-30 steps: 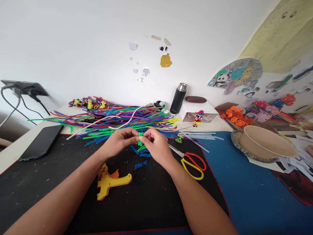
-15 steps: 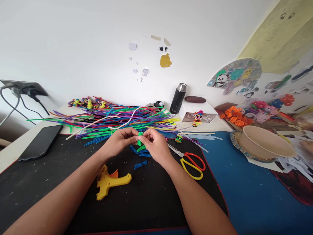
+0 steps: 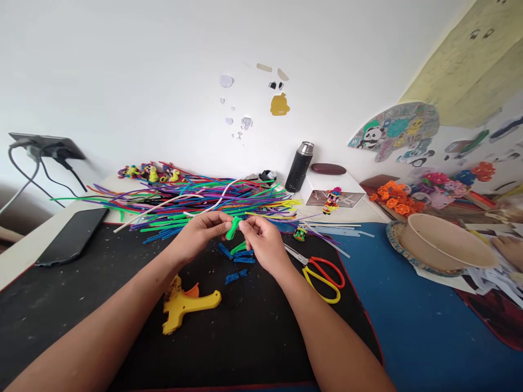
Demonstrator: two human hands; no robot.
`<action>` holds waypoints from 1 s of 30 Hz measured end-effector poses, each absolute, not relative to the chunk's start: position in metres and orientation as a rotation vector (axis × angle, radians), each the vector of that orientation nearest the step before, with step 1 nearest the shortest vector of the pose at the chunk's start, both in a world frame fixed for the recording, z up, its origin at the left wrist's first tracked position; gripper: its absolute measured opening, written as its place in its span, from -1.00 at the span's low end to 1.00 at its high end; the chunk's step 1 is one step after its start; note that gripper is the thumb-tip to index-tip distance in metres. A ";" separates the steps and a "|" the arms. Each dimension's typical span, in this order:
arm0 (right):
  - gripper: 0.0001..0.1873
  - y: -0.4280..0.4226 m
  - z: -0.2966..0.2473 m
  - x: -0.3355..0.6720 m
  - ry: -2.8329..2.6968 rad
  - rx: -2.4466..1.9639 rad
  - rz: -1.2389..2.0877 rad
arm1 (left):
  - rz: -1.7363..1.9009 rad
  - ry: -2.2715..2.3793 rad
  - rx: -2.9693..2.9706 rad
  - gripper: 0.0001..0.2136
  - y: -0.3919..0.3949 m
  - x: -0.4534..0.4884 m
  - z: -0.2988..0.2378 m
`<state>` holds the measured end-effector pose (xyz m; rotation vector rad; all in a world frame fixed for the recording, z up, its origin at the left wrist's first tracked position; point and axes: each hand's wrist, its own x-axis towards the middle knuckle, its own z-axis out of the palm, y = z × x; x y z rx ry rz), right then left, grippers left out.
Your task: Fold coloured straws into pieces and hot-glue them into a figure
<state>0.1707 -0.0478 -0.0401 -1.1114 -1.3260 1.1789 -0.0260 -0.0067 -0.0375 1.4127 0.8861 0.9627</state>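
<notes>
- The left hand (image 3: 203,234) is curled nearly closed, and its thumb and fingertips pinch a short green piece (image 3: 233,227) of fuzzy wire
- The right hand (image 3: 265,246) is also curled in, and its fingertips (image 3: 245,227) meet the same green piece from the other side
- The green piece is tilted and held between the two hands, just above the black mat (image 3: 245,337), in front of the big pile of coloured wires (image 3: 196,202)
- Several cut blue pieces (image 3: 237,256) lie on the mat right under the hands, with one more (image 3: 236,276) a little nearer the person
- A yellow glue gun (image 3: 183,305) lies on the mat beside the left forearm
- Scissors (image 3: 322,272) with one red and one yellow handle lie on the mat, just right of the right wrist
- A small green figure (image 3: 299,234) stands near the scissor tips
- A dark phone (image 3: 71,235) lies flat at the mat's left edge
- A black flask (image 3: 299,166) stands upright by the wall, beside a white box (image 3: 333,182)
- A tan bowl (image 3: 445,242) sits on the blue surface at the right, and another person's hand (image 3: 510,250) shows just beyond it
</notes>
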 end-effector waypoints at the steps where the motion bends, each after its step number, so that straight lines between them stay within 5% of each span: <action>1: -0.63 -0.048 -0.039 0.171 -1.321 -1.112 1.183 | 0.975 0.873 1.375 -0.70 -0.007 -0.026 -0.037; 30: -0.61 -0.050 -0.045 0.161 -1.260 -1.021 1.404 | 0.988 0.856 1.248 -0.64 -0.007 -0.021 -0.037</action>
